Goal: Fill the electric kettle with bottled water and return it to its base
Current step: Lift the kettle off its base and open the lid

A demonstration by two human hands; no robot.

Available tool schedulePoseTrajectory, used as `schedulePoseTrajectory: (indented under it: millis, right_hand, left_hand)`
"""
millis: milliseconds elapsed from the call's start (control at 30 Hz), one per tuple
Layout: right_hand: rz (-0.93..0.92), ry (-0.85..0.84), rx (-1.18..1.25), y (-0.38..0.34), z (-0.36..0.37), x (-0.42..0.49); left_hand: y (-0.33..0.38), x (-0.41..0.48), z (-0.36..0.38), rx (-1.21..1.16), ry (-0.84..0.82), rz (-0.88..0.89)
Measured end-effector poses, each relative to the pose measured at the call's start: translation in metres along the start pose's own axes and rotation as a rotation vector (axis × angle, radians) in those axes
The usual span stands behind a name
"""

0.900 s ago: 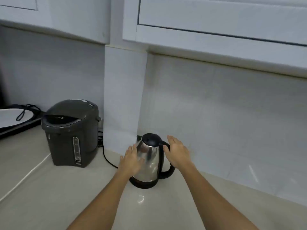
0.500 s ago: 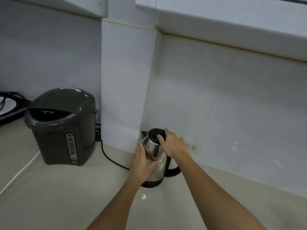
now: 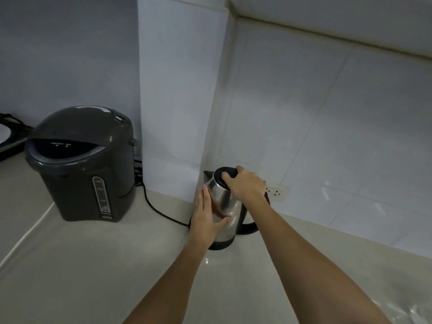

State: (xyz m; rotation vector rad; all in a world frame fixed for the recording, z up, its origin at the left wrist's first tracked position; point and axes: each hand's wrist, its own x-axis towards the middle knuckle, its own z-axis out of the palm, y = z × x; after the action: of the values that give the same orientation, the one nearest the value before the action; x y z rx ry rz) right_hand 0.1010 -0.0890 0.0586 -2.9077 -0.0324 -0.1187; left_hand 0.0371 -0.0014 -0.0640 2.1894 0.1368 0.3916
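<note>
A stainless-steel electric kettle (image 3: 228, 202) with a black lid (image 3: 224, 174) and black handle (image 3: 249, 226) stands upright on its black base (image 3: 219, 245) on the beige counter, near the wall corner. My left hand (image 3: 207, 218) lies flat against the kettle's left side, thumb across the front. My right hand (image 3: 245, 183) rests on top, fingers curled over the lid's rim. No water bottle is in view.
A dark grey thermo pot (image 3: 81, 164) stands left of the kettle. A black cord (image 3: 159, 209) runs along the counter to the kettle's base. A white wall socket (image 3: 277, 191) sits just behind the kettle. A dark appliance (image 3: 9, 139) lies at far left.
My right hand moved from beside the handle onto the lid and grips its rim. My left hand settled flat on the kettle's side. The view tilted down and closer.
</note>
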Motion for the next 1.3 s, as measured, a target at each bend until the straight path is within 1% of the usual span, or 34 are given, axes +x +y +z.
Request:
schedulePoseTrajectory:
  millis: [200,500,600,767,900,967,1100,1200,1300]
  right_hand:
    - [-0.023,0.036,0.010,-0.001,0.000,0.001]
    - [-0.033,0.025,0.101,-0.004,-0.004,-0.001]
    - [-0.038,0.003,0.272,0.003,-0.014,0.003]
    - [-0.041,-0.027,0.728,0.034,-0.026,-0.002]
    - [0.053,0.003,1.034,0.069,-0.020,-0.013]
    - [0.086,-0.033,1.154,0.082,-0.015,-0.022]
    - [0.071,-0.105,1.235,0.100,0.005,-0.037]
    - [0.053,-0.127,1.261,0.102,0.013,-0.043]
    - [0.017,-0.114,1.190,0.112,0.025,-0.046]
  left_hand:
    - [0.000,-0.001,0.000,-0.008,0.016,0.005]
    - [0.005,-0.002,-0.002,0.005,-0.008,-0.022]
    - [0.006,-0.002,-0.003,-0.001,-0.022,-0.032]
    - [0.005,-0.003,-0.003,0.003,-0.016,-0.038]
    - [0.006,-0.002,-0.002,-0.012,-0.014,-0.043]
    - [0.005,-0.003,-0.002,-0.004,-0.001,-0.037]
    - [0.002,-0.004,-0.001,0.003,0.016,-0.036]
    - [0.000,-0.004,-0.002,-0.018,0.036,-0.023]
    - [-0.001,0.001,-0.006,-0.024,0.050,-0.071]
